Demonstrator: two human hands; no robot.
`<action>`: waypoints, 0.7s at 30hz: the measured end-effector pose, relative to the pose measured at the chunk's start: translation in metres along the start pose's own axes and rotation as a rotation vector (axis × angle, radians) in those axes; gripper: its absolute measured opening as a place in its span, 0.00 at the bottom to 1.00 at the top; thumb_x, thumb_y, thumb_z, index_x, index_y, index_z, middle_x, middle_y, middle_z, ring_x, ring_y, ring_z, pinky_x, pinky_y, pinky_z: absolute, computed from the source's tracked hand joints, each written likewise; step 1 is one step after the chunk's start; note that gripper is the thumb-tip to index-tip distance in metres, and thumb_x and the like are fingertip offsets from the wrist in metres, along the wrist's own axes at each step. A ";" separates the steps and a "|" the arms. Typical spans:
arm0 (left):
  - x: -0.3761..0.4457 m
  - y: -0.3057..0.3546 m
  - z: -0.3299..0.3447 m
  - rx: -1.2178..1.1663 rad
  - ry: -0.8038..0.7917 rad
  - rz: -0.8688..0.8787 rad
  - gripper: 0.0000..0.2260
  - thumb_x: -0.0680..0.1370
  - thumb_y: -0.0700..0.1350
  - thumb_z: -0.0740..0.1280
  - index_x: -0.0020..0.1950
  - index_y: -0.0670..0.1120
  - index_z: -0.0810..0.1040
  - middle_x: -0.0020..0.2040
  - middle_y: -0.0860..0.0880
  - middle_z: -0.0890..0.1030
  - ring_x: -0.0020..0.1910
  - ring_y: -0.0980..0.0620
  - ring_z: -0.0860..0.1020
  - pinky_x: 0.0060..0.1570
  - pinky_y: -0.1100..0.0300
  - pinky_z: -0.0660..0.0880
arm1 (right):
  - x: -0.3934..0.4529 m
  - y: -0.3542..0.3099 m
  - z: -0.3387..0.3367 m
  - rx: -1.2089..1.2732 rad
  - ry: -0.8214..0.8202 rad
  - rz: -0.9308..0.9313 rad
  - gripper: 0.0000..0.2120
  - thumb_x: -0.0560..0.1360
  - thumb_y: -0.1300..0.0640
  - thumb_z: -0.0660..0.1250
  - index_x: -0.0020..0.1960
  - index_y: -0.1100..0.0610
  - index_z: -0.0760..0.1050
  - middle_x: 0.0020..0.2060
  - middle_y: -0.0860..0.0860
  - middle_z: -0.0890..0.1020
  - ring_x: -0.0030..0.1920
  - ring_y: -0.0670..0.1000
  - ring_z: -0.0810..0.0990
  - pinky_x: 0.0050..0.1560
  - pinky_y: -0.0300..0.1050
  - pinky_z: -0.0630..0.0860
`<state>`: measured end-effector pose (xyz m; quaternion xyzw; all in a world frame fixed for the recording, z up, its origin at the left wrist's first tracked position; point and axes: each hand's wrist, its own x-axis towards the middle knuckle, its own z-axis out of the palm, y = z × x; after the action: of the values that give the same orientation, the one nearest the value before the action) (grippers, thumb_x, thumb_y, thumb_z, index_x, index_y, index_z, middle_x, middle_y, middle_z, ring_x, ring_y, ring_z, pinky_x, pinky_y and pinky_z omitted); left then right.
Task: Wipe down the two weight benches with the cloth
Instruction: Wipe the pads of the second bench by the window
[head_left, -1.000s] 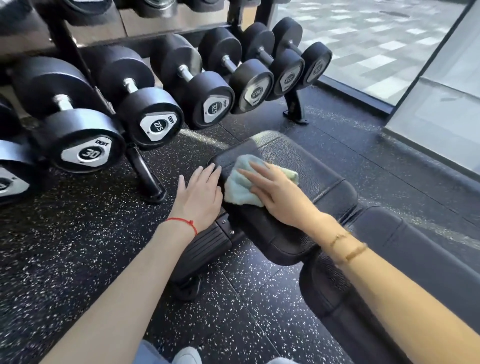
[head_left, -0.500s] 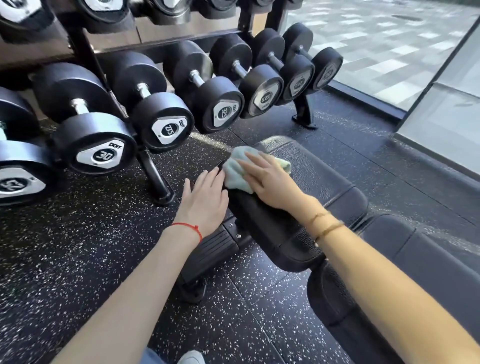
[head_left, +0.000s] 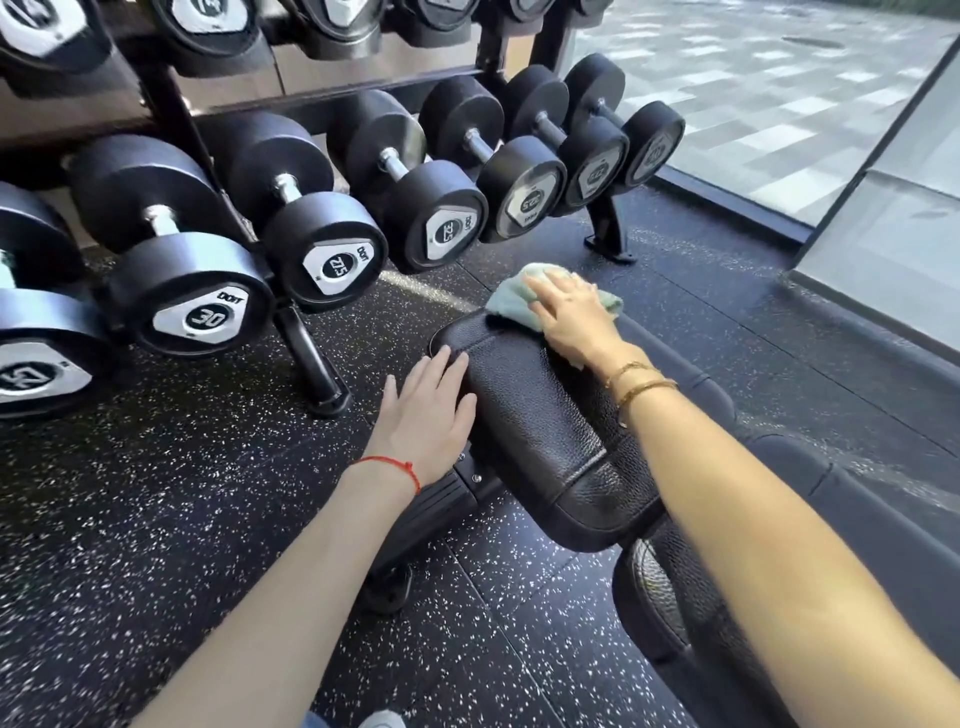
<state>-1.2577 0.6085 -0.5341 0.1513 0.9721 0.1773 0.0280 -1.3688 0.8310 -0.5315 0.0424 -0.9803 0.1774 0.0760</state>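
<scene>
— What takes up the most room?

— The speckled black floor (head_left: 156, 519), and on it the dumbbell rack (head_left: 311, 358), filling the view from nine o'clock round to one o'clock. The dumbbells sit in a sloping row with silver end plates facing the camera. One plate reads "30" with "DOIT" beside it (head_left: 208, 314); the next reads "27.5" (head_left: 335, 267); the ones farther along carry numbers too small to trust (the brand mark repeats on each).

— And the bench?

— The bench (head_left: 545, 431) runs from the centre toward five o'clock, black pebbled padding with a stitched seam. Its seat pad ends near the middle of the view, and a second pad begins at about four o'clock.

— Where is the cloth?

— The cloth (head_left: 511, 301), pale green, lies bunched on the far end of the seat pad, just above centre at twelve o'clock.

— What are the hands doing?

— The right hand (head_left: 571, 317) lies flat on the cloth, fingers straight and pressing it to the padding; two thin gold bracelets circle that wrist. The left hand (head_left: 431, 410) rests with fingers straight and together against the pad's left edge, gripping nothing, a red string (head_left: 395, 466) round its wrist.
</scene>
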 end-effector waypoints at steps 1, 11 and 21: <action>0.001 0.000 0.000 -0.001 -0.001 -0.006 0.24 0.83 0.52 0.50 0.79 0.51 0.51 0.80 0.52 0.50 0.78 0.52 0.49 0.76 0.44 0.47 | -0.005 -0.006 -0.001 0.020 -0.001 -0.046 0.21 0.81 0.51 0.57 0.73 0.49 0.64 0.75 0.52 0.62 0.75 0.57 0.57 0.75 0.55 0.50; 0.000 0.003 -0.001 0.034 -0.021 -0.024 0.24 0.83 0.52 0.50 0.80 0.51 0.51 0.80 0.53 0.50 0.78 0.51 0.48 0.76 0.43 0.47 | -0.086 0.051 -0.039 0.033 -0.010 0.052 0.22 0.81 0.51 0.58 0.74 0.45 0.62 0.76 0.48 0.60 0.76 0.51 0.57 0.74 0.45 0.53; 0.002 0.021 0.002 0.106 -0.013 0.014 0.26 0.83 0.54 0.50 0.80 0.48 0.51 0.80 0.53 0.49 0.79 0.51 0.46 0.75 0.42 0.47 | -0.213 -0.005 -0.034 0.088 -0.060 -0.317 0.22 0.81 0.48 0.56 0.75 0.42 0.60 0.77 0.46 0.57 0.77 0.48 0.50 0.77 0.48 0.47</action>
<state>-1.2533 0.6286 -0.5290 0.1603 0.9788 0.1247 0.0250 -1.1540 0.8506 -0.5337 0.2049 -0.9545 0.2046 0.0719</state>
